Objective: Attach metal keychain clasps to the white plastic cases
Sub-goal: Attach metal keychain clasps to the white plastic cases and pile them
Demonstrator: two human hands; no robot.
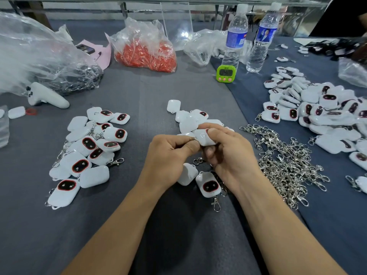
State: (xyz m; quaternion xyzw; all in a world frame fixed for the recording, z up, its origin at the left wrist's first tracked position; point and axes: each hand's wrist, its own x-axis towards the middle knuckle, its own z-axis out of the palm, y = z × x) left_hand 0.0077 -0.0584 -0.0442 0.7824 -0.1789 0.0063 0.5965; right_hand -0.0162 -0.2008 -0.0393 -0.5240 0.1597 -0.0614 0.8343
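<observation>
The right hand (228, 153) grips a white case (204, 138) above the worktop (158, 86), and the left hand (168, 155) pinches a clasp ring (192, 138) at its corner. Clasped cases (87, 151) lie piled at left, so the job looks partly done; bare cases (186, 120) and a heap of loose clasps (286, 159) remain. The writing on the bottle labels (235, 39) and the green timer (226, 73) is too blurred to read.

— Entry one: what do we list beneath the fingers (218, 133)?
— One table (158, 86), covered in grey cloth (39, 225); a bluer cloth (337, 225) overlaps it right of the fingers.
— Beyond the fingers?
— We enter grey metal table legs (123, 10) along the far edge, a clear upright panel (176, 16) before them, and one bright glare (184, 34) of light on it.
</observation>
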